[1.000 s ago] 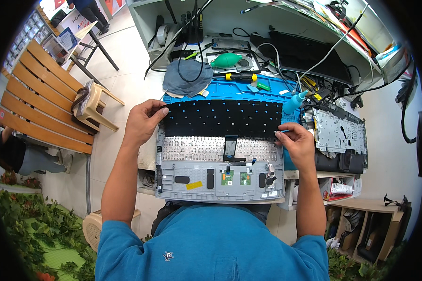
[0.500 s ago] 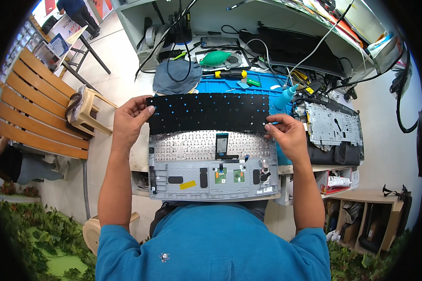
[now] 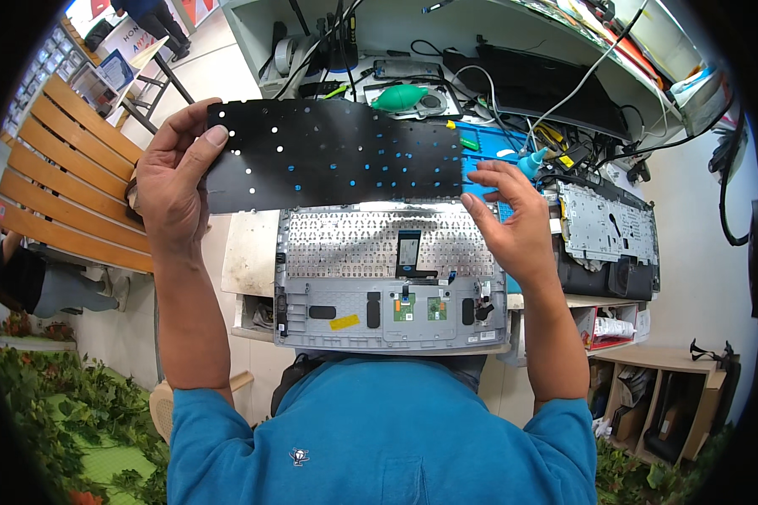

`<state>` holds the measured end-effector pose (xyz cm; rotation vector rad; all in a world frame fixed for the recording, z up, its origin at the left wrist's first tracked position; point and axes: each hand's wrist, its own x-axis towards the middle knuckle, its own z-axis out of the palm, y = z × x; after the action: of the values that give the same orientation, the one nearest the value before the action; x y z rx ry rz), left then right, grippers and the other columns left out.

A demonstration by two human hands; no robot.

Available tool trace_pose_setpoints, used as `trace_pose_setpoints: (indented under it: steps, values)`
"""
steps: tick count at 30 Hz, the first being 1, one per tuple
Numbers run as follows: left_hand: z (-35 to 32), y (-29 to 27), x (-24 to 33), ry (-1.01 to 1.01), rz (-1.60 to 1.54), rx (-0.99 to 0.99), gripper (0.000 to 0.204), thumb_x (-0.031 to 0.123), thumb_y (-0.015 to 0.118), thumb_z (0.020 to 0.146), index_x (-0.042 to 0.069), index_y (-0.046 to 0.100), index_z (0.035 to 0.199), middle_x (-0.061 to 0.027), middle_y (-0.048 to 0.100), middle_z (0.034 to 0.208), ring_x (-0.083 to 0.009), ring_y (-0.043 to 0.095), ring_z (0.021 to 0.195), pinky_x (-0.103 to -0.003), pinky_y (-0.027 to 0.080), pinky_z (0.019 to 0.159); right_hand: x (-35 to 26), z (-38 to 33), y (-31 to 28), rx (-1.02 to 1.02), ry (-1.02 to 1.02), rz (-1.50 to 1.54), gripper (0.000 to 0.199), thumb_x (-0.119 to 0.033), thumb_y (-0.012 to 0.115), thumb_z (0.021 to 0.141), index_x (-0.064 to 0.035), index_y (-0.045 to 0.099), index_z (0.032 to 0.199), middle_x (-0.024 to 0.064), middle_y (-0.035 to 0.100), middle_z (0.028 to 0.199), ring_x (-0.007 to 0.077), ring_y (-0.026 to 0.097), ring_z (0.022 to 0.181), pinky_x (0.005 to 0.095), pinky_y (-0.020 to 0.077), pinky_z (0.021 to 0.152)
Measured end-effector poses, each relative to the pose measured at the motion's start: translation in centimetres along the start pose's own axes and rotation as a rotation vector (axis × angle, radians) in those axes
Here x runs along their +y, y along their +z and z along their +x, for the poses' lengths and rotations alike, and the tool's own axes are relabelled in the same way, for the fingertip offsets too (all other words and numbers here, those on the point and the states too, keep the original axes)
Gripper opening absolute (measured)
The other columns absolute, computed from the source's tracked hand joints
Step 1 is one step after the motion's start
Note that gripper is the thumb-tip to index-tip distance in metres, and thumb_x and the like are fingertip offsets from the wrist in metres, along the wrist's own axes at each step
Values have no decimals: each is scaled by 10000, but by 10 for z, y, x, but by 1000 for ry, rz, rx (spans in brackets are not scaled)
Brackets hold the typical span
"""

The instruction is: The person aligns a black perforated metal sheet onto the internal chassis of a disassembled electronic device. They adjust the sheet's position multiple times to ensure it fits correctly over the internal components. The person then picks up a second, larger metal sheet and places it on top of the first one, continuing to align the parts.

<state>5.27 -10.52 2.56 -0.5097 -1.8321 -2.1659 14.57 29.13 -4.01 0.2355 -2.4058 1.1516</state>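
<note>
A thin black sheet (image 3: 337, 156) with many small holes is held up in the air over a silver laptop palmrest case (image 3: 392, 278) that lies upside down on the bench edge. My left hand (image 3: 173, 181) grips the sheet's left end, thumb on top. My right hand (image 3: 509, 219) is at the sheet's right end with fingers spread, touching its edge. Below the sheet the bare metal keyboard back (image 3: 354, 240) shows, with a small black ribbon connector at its middle.
A blue work mat (image 3: 497, 139) lies behind the case. A second opened laptop part (image 3: 606, 231) sits at the right. Cables, a green blower (image 3: 400, 97) and tools crowd the shelf behind. A wooden bench (image 3: 55, 181) stands left; another person stands far back.
The black sheet has been lifted off the keyboard back and raised toward the camera. Both hands rose with it, and my right hand's fingers have spread apart.
</note>
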Motion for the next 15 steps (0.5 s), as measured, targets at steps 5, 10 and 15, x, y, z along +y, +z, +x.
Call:
trace_pose_setpoints:
  steps: [5, 10, 15]
  values:
    - [5, 15, 0, 19, 17, 0, 371, 5, 783, 1023, -81, 712, 1377, -146, 798, 1191, -144, 783, 1016, -258, 662, 916, -37, 11, -1, -1, -182, -93, 387, -208, 899, 959, 6, 788, 1262, 220, 753, 1371, 380, 777, 1182, 441, 639, 984]
    - [8, 56, 8, 50, -123, -8, 363, -2, 757, 1025, -84, 702, 1374, -150, 796, 1189, -139, 781, 986, -259, 665, 903, -91, 25, 6, -119, -316, 59, 814, -342, 1049, 794, -11, 705, 1453, 220, 742, 1409, 298, 797, 1164, 383, 690, 901]
    - [10, 117, 8, 125, -116, -115, 369, 12, 780, 1032, -34, 705, 1391, -101, 785, 1114, -117, 756, 948, -253, 648, 867, -132, 49, 22, -61, -469, 48, 891, -311, 958, 866, 140, 513, 1492, 323, 726, 1255, 452, 785, 1073, 490, 658, 868]
